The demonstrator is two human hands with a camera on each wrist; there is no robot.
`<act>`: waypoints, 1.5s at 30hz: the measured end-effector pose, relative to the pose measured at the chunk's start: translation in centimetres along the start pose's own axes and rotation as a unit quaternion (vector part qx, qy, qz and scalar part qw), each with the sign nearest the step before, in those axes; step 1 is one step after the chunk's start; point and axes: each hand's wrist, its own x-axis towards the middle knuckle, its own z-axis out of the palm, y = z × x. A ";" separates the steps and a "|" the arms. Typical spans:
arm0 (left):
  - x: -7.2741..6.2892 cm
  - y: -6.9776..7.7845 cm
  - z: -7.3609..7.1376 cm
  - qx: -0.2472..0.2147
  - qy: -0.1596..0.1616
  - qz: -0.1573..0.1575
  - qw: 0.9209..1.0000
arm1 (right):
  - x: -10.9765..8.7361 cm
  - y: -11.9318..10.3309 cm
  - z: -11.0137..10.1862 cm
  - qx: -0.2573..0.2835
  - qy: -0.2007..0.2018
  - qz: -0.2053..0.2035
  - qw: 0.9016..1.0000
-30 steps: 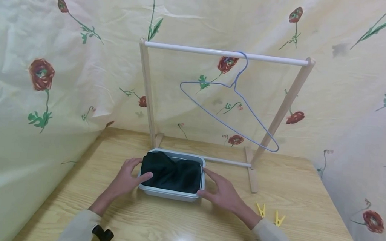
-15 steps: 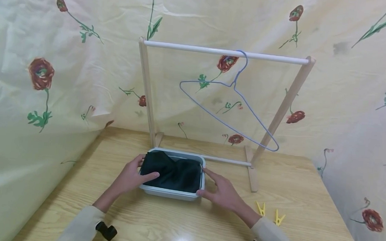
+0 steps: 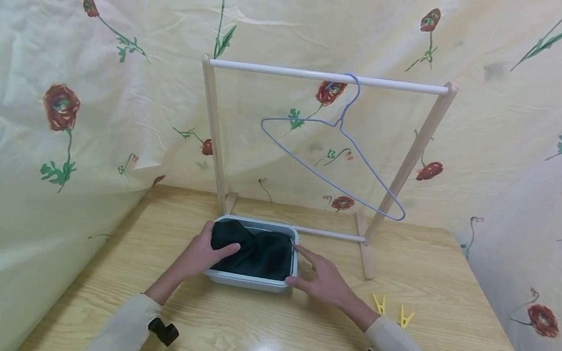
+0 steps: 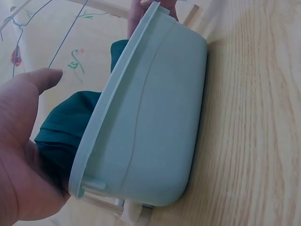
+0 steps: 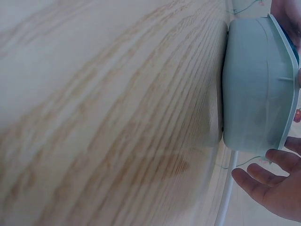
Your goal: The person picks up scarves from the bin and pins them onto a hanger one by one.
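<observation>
A folded dark green cloth fills most of a pale blue-grey plastic basin on the table. My left hand is at the basin's left end, its thumb reaching over the cloth and its other fingers mostly hidden behind the cloth's edge. In the left wrist view that thumb stands apart from the cloth, while the palm lies close against it. At the basin's right end, my right hand touches the rim with spread index finger and thumb. Its other fingers extend loosely below the rim in the right wrist view.
Behind the basin stands a wooden rack with a white top bar. A blue wire hanger hangs from that bar, right of its middle. Two yellow clothespins lie on the wooden table beside the right forearm. Floral fabric surrounds the table.
My left hand has moved rightward and inward over the basin's left end, its thumb reaching further across the cloth. The right hand and basin have stayed in place.
</observation>
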 end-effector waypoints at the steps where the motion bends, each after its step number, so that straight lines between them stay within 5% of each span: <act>1: 0.0 0.0 0.0 0.003 -0.008 0.002 1.000 | 0.0 0.0 0.0 0.000 0.000 -0.001 1.000; 12: 0.5 0.3 0.4 0.004 -0.031 0.014 0.999 | 0.0 -0.2 0.0 0.006 0.001 -0.007 1.000; 24: 0.7 0.6 0.1 0.016 -0.001 0.049 0.999 | 0.0 -0.1 0.1 0.008 0.000 -0.004 1.000; 35: 0.7 1.0 -0.6 0.072 0.043 0.079 0.993 | 0.1 -0.1 0.1 0.010 0.002 -0.005 1.000; 45: 1.0 0.9 -0.8 0.081 0.025 0.066 0.994 | 0.0 -0.4 0.1 0.011 0.001 0.002 1.000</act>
